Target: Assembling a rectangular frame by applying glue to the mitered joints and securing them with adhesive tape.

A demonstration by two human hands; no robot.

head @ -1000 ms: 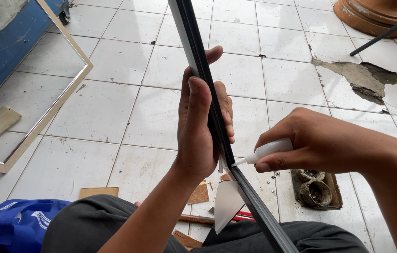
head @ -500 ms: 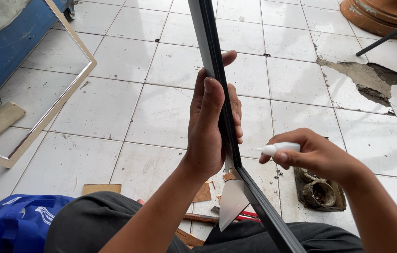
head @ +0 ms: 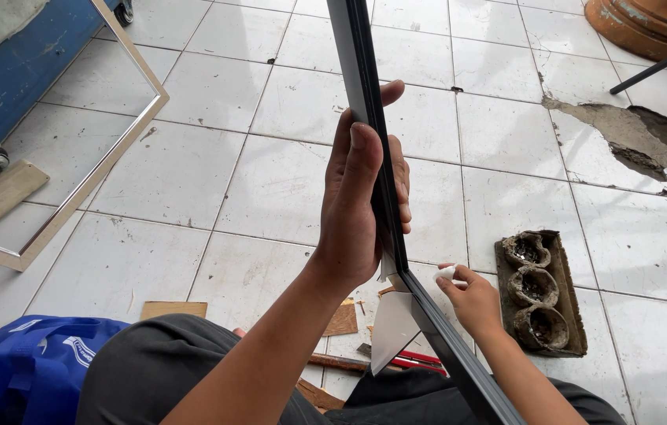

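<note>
My left hand [head: 361, 197] grips a long dark metal frame bar [head: 365, 86] that runs from the top of the view down to my lap, where it meets a second bar [head: 447, 354] at a corner. A pale angled corner piece [head: 392, 323] hangs at that joint. My right hand [head: 471, 299] is low, just right of the lower bar, and holds a small white pen-like tool [head: 445, 273], with only its tip showing.
White floor tiles lie below, with a broken patch [head: 624, 134] at right. A dirty moulded tray [head: 538, 295] sits beside my right hand. A metal frame [head: 73, 197] and blue cabinet [head: 11, 86] are at left, a blue bag [head: 26, 370] near my knee. Wood scraps and a red-handled tool [head: 404, 360] lie by my legs.
My right hand has dropped down and away from the bar joint with the white tool. My left hand keeps its grip on the bar.
</note>
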